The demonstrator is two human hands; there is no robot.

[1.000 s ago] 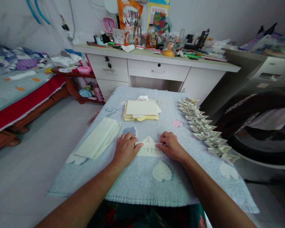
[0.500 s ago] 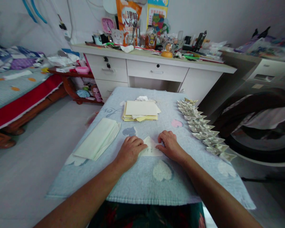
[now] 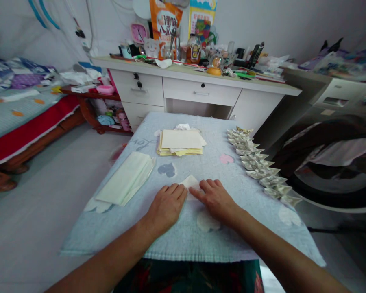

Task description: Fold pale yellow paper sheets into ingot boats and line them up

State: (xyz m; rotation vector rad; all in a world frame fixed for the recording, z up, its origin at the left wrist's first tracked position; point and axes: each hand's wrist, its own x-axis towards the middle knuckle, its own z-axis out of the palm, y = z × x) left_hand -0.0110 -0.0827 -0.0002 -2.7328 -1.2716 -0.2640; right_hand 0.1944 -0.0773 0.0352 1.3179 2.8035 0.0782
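Observation:
A small piece of white folded paper (image 3: pixel 191 180) with a pointed top lies on the cloth-covered table. My left hand (image 3: pixel 168 205) is closed at the paper's left side, its fingers pressed together and holding that edge down. From the right, my right hand (image 3: pixel 215 200) reaches over the paper, index finger pressed on its middle and the other fingers bent. Both hands hide much of the lower part. To the right, a row of several folded paper boats (image 3: pixel 258 165) runs along the table edge.
A stack of cream and yellow paper sheets (image 3: pixel 182 139) lies ahead of my hands. Pale green folded sheets (image 3: pixel 125 179) are at the left. Behind the table (image 3: pixel 183 244) stands a cluttered white desk (image 3: pixel 201 87); a washing machine (image 3: pixel 332 97) is at the right.
My right hand has moved left and its index finger now reaches onto the middle of the paper. My left hand's fingers have drawn together along the paper's left side.

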